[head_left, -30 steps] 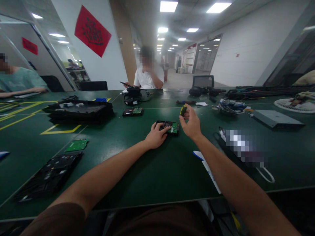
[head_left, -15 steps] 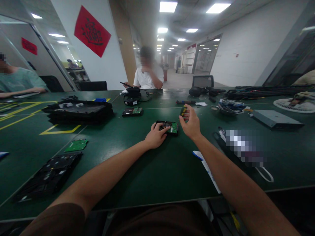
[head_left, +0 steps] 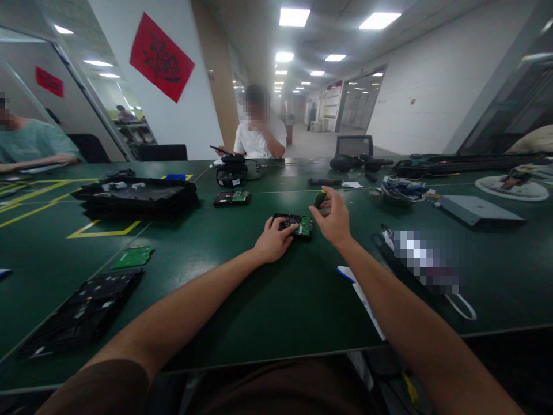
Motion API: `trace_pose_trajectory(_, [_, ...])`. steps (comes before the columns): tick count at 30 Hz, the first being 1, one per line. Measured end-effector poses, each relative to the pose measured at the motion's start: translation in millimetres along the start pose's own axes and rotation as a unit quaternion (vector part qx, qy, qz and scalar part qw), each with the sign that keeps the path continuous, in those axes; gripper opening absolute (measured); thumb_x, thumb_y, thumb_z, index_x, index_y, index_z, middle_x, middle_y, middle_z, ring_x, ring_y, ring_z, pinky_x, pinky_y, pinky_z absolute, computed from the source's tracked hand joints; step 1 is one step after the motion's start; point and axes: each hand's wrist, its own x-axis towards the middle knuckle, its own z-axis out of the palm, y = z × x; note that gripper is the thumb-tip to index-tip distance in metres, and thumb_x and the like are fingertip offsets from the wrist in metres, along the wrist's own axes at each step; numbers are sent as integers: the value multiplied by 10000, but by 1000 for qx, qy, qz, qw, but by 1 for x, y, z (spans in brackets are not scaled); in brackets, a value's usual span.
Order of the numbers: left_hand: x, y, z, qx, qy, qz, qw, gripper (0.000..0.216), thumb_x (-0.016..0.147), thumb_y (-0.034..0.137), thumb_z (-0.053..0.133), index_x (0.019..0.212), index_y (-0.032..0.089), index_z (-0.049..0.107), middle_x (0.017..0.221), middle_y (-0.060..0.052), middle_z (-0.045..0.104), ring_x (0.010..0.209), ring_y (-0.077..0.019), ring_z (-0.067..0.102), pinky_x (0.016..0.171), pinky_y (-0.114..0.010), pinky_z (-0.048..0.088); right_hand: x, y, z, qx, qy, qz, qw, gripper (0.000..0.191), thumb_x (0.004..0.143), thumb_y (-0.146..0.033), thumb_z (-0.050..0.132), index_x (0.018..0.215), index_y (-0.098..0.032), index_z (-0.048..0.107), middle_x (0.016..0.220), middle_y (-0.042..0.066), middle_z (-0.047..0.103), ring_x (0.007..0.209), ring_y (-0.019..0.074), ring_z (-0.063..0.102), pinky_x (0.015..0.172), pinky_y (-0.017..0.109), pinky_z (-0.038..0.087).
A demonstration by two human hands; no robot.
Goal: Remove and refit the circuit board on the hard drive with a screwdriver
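Observation:
A black hard drive (head_left: 297, 223) with a green circuit board facing up lies on the green table (head_left: 259, 300) in front of me. My left hand (head_left: 273, 241) rests on its left end, fingers curled over the edge, holding it steady. My right hand (head_left: 333, 218) is closed round a screwdriver (head_left: 319, 199) with a yellow-and-black handle, held upright just right of the drive. The screwdriver's tip is hidden behind my fingers.
A second drive (head_left: 233, 198) lies further back. A black tray (head_left: 136, 197) sits to the left, with a loose green board (head_left: 132, 257) and a black panel (head_left: 82, 311) nearer me. Cables (head_left: 401, 188) and a grey box (head_left: 479, 210) lie on the right. Two people (head_left: 259, 135) sit across.
My right hand has turned slightly on the screwdriver, its fingers curling lower. My left hand and the drive stay where they were.

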Motion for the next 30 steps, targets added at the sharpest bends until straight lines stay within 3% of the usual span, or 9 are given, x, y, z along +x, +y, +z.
trace_pose_trajectory(5, [0, -1, 0, -7, 8, 8, 1000, 490, 1025, 375, 523, 1514, 398, 511, 1526, -74, 370, 1487, -402, 250, 1221, -649, 281, -1, 3, 1, 13, -18, -1, 1000, 699, 911, -294, 620, 1561, -281, 365, 1318, 142, 609, 905, 236, 696, 749, 417, 651])
trace_pose_trajectory(13, [0, 0, -2, 15, 18, 32, 999, 487, 1027, 354, 514, 1513, 347, 524, 1487, -95, 413, 1461, -369, 316, 1264, -609, 217, -1, 3, 2, 14, -11, -3, 1000, 641, 908, -280, 625, 1515, -263, 419, 1310, 146, 632, 917, 240, 705, 767, 419, 652])
trace_pose_trajectory(18, [0, -1, -2, 14, 17, 28, 999, 493, 1025, 361, 516, 1517, 362, 518, 1491, -90, 412, 1455, -377, 324, 1261, -610, 222, -1, 2, 1, -4, -1, 5, 1000, 631, 905, -310, 641, 1497, -262, 428, 1287, 148, 638, 849, 225, 695, 689, 392, 641])
trace_pose_trajectory(25, [0, -2, -1, 9, 17, 23, 1000, 490, 1020, 366, 526, 1509, 369, 526, 1491, -89, 411, 1457, -393, 310, 1245, -631, 249, -1, 3, 1, 17, -6, 12, 1000, 662, 881, -256, 641, 1503, -265, 417, 1292, 137, 655, 891, 227, 705, 741, 396, 648])
trace_pose_trajectory(30, [0, -3, 2, 11, 15, 22, 1000, 488, 1024, 353, 514, 1512, 368, 521, 1515, -91, 381, 1468, -385, 305, 1241, -639, 256, 0, 4, 1, -2, 2, 13, 1000, 645, 879, -294, 655, 1486, -253, 440, 1300, 150, 652, 850, 232, 706, 681, 396, 639])
